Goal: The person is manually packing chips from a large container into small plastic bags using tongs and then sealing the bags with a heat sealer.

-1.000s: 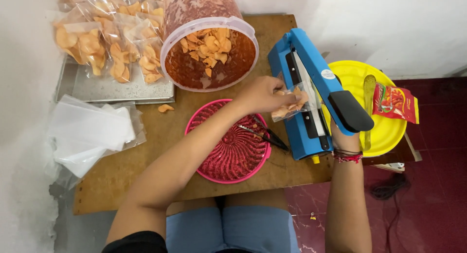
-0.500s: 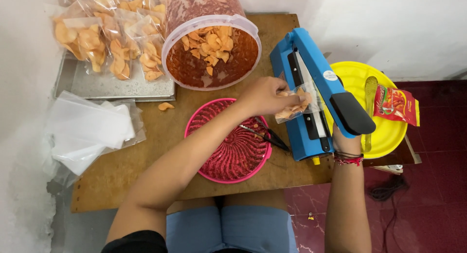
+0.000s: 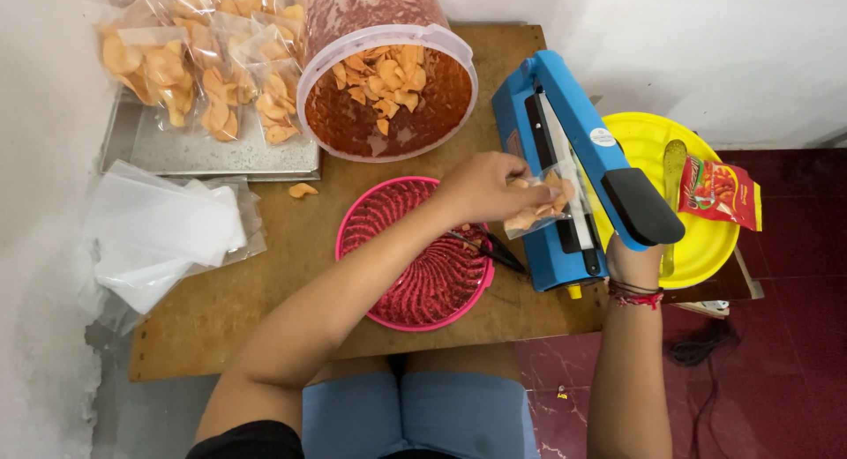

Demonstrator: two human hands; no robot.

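Small clear plastic bag of orange chips sits centre-right of the frame, pinched in the left hand against the blue heat sealer. Right hand is mostly hidden under the sealer's black handle, so can't tell its grip. Pink round basket just left.

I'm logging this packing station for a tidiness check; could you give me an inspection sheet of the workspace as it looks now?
Surface: brown wooden table, worn, one loose chip on it.
Job's things: clear plastic bag of chips laid across the blue heat sealer, its arm raised.
Clutter: round pink plastic basket; clear tub of orange chips; filled chip bags over a metal tray; stack of empty clear bags; yellow plate with a red packet.
Grippers: left hand holds the bag; right hand under the sealer's black handle.
Cables: black cord on the floor.
Surroundings: white walls, dark red floor.
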